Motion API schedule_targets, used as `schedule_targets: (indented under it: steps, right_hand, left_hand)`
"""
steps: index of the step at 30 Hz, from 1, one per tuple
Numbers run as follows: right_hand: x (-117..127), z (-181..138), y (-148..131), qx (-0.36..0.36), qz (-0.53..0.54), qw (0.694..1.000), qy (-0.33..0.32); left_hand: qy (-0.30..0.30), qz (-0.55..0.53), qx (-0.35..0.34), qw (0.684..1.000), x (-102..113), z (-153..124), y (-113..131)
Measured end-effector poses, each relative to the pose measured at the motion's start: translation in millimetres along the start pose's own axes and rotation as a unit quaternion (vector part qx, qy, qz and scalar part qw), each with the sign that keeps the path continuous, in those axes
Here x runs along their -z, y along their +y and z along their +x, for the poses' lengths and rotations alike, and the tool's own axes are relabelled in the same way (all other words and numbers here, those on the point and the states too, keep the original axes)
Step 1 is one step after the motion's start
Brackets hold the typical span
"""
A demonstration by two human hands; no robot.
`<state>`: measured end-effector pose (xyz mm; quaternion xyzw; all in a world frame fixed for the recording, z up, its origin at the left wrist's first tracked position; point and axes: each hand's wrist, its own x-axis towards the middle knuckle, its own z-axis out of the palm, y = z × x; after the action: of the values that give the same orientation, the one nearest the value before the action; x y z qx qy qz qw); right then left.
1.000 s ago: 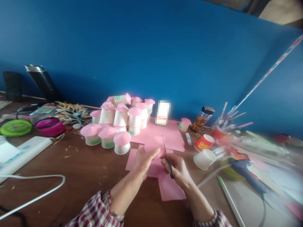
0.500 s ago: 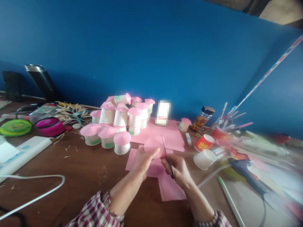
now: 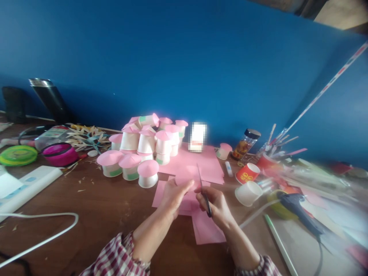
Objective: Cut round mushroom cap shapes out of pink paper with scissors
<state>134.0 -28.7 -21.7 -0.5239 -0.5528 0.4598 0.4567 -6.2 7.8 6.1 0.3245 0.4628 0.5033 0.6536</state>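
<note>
- Pink round piece of paper (image 3: 185,175): I see it pinched in the left hand (image 3: 174,197), thumb on top, above flat pink paper sheets (image 3: 208,232) on the brown table (image 3: 100,214).
- Black-handled metal scissors (image 3: 207,207): the right hand (image 3: 216,204) grips them, blades pointing toward the blue wall (image 3: 184,65), near the round piece's right edge; from my end I cannot tell whether they touch it.
- White paper cups with pink cone tops (image 3: 148,181) stand clustered, some stacked, left of the hands.
- Rightward I make out a red paper cup with yellow print (image 3: 245,174), a plain white paper cup (image 3: 247,194) and a dark glue gun (image 3: 304,214).
</note>
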Motion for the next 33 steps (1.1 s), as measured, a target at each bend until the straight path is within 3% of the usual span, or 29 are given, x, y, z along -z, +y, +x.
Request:
schedule_targets:
  steps: [14, 21, 33]
  right_hand:
    - [-0.8, 0.3, -1.9, 0.003, -0.013, 1.000, 0.006]
    - [-1.3, 0.6, -2.8, -0.002, -0.011, 1.000, 0.009]
    - [-0.5, 0.4, -4.0, -0.007, -0.001, 1.000, 0.001]
  left_hand:
    - [0.007, -0.021, 0.003, 1.000, -3.4, -1.6, 2.8]
    - [0.028, 0.018, -0.009, 0.999, -1.3, 1.3, -0.8]
    - [0.002, -0.001, 0.005, 1.000, -0.4, 0.8, 0.1]
